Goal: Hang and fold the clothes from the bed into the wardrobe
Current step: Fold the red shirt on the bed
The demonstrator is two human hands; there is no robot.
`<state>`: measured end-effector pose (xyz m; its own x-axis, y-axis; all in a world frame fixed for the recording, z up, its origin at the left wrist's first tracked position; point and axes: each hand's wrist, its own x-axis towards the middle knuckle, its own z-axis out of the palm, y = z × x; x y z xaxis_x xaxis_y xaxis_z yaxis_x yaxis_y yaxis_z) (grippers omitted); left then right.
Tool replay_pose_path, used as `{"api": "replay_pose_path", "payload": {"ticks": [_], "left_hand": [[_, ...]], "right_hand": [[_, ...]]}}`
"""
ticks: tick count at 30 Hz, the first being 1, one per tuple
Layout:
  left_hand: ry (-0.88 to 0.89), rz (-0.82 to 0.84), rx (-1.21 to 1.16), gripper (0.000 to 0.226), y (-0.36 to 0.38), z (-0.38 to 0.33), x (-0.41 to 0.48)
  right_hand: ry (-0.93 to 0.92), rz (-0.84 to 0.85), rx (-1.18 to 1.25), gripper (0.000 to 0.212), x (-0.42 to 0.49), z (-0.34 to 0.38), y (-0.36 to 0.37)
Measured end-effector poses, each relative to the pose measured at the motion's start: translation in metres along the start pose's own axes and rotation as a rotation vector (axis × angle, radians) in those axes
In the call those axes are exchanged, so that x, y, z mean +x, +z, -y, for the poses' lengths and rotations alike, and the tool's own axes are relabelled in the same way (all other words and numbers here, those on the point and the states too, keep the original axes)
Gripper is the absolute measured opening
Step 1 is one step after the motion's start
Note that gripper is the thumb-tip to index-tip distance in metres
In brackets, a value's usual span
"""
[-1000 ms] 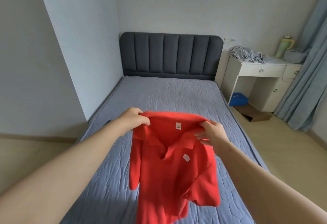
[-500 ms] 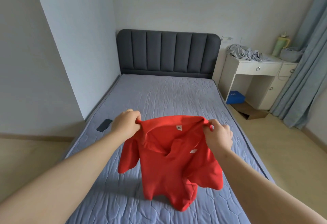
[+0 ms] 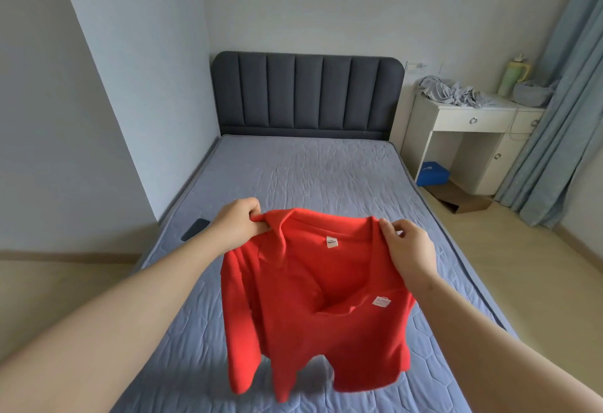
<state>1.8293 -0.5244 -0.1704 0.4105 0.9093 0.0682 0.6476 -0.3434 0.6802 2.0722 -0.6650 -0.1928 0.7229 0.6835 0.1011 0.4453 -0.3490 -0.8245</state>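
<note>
Head view, only view. Shirt [image 3: 313,298], red polo, one piece, is held up in the air over the near end of the bed [image 3: 326,177], collar on top, body and sleeves hanging down. Can't tell if the hem touches the mattress.

Left hand [image 3: 236,223] has its fingers curled tight, pinching fabric at the shirt's left shoulder just beside the collar. Right hand [image 3: 408,246] pinches the other shoulder between thumb and curled fingers. Both are clamped on the shirt, which is stretched between them.

Handling, as a judgement: light, soft and limp knit, not slippery or fragile. It sags wherever unsupported, so the shoulder seams are the right hold, for a hanger or for laying flat to fold.

Counts:
- two hands
- one shirt
- two white labels on it, neck label [image 3: 332,242] and a lower label [image 3: 381,301]
- one dark phone [image 3: 195,229] on the bed's left edge
- one grey cloth heap [image 3: 447,92] on the white desk [image 3: 470,118]
- one green bottle [image 3: 514,78]
- one blue box [image 3: 432,173] under the desk

No other clothes are seen on the bed. Wardrobe is not in view.
</note>
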Motion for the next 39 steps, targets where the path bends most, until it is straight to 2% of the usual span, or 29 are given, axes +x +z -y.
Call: {"api": "replay_pose_path", "payload": {"ticks": [5, 8, 14, 18, 22, 24, 25, 28, 29, 33, 37, 39], "left_hand": [[-0.028, 0.115, -0.113, 0.031, -0.024, 0.0, -0.005], [-0.126, 0.255, -0.228, 0.018, -0.034, -0.001, -0.001], [-0.223, 0.319, 0.087, 0.018, 0.007, 0.03, 0.01], [-0.262, 0.31, 0.27, 0.021, 0.052, 0.071, 0.015], [-0.338, 0.317, 0.433, 0.021, 0.097, 0.107, 0.026], [-0.408, 0.266, 0.37, 0.022, 0.116, 0.111, 0.031], [-0.482, 0.229, 0.257, 0.023, 0.128, 0.113, 0.038], [-0.869, 0.146, -0.22, 0.023, 0.167, 0.115, 0.061], [-0.926, 0.133, -0.322, 0.024, 0.176, 0.115, 0.069], [-0.895, 0.072, -0.477, 0.023, 0.211, 0.128, 0.114], [-0.737, -0.151, -0.486, 0.025, 0.233, 0.151, 0.171], [-0.627, -0.176, -0.508, 0.025, 0.245, 0.164, 0.194]], "right_hand": [[-0.03, -0.229, -0.043, 0.044, -0.013, 0.021, 0.001], [-0.014, -0.247, -0.037, 0.034, -0.017, 0.027, 0.003], [0.144, 0.1, -0.148, 0.023, -0.016, -0.01, 0.026], [0.263, 0.26, -0.218, 0.024, -0.015, -0.056, 0.055], [0.297, 0.379, -0.432, 0.018, -0.005, -0.105, 0.084], [0.267, 0.366, -0.521, 0.025, 0.001, -0.119, 0.094], [0.281, 0.356, -0.521, 0.03, 0.01, -0.127, 0.1], [0.381, 0.356, -0.345, 0.033, 0.038, -0.153, 0.127], [0.424, 0.337, -0.283, 0.033, 0.047, -0.158, 0.136], [0.482, 0.235, -0.091, 0.031, 0.09, -0.171, 0.174], [0.326, 0.171, -0.051, 0.031, 0.143, -0.18, 0.208], [0.228, 0.163, -0.033, 0.032, 0.163, -0.19, 0.225]]}}
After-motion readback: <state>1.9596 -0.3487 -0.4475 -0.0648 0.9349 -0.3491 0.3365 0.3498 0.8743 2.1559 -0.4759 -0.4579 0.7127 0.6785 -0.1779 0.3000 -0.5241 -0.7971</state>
